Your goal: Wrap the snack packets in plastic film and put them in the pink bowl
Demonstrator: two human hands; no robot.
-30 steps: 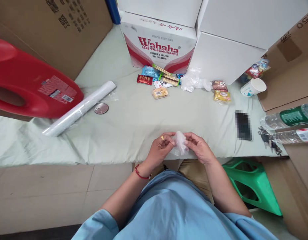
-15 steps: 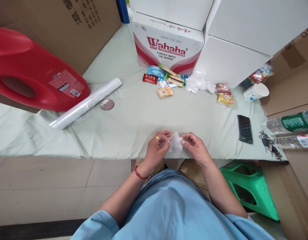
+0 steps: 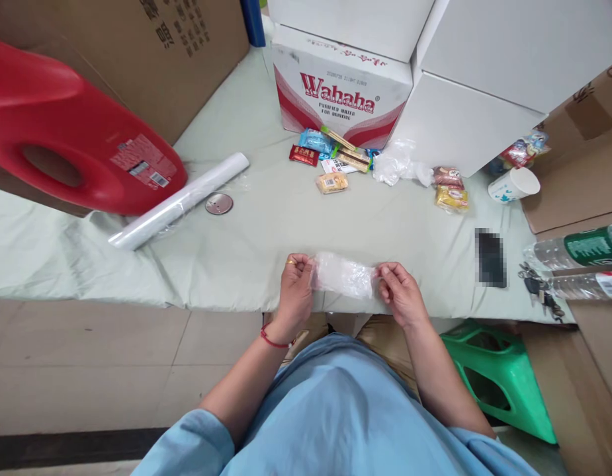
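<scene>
A clear, crinkled plastic bag [image 3: 344,275] is stretched sideways between my two hands, just above the table's front edge. My left hand [image 3: 296,284] pinches its left end, and my right hand [image 3: 399,291] pinches its right end. Both hands are closed, the fingertips partly hidden by the film. Beyond the hands lie a small biscuit pack [image 3: 332,183], a red snack packet [image 3: 304,155], a blue packet [image 3: 314,141] and another crumpled clear plastic bag [image 3: 401,163].
On the left lie a plastic roll [image 3: 179,201], a round metal disc [image 3: 219,203] and a large red jug [image 3: 87,139]. To the right are a phone [image 3: 490,259], keys [image 3: 536,288], a paper cup [image 3: 514,186] and bottles [image 3: 591,248]. A Wahaha box [image 3: 340,86] stands behind.
My hands have moved apart. The plastic bag, bunched up between the fingertips before, is now spread out wide between them. The view has shifted slightly.
</scene>
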